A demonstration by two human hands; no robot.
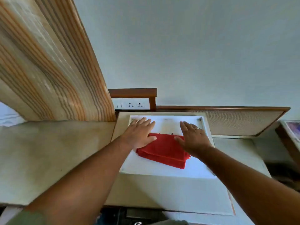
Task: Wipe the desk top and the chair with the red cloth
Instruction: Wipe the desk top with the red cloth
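Note:
A folded red cloth (164,151) lies on the white, framed desk top (191,169) in the middle of the view. My left hand (139,133) lies flat with fingers spread, its palm over the cloth's left corner. My right hand (194,138) is also flat and spread, with a ring on one finger, and covers the cloth's right edge. Neither hand grips the cloth. No chair shows in this view.
A striped curtain (48,62) hangs at the left above a beige ledge (48,151). A socket panel (132,104) in a wooden frame sits on the wall behind the desk. A mesh-fronted board (240,122) runs along the right. Dark floor shows at far right.

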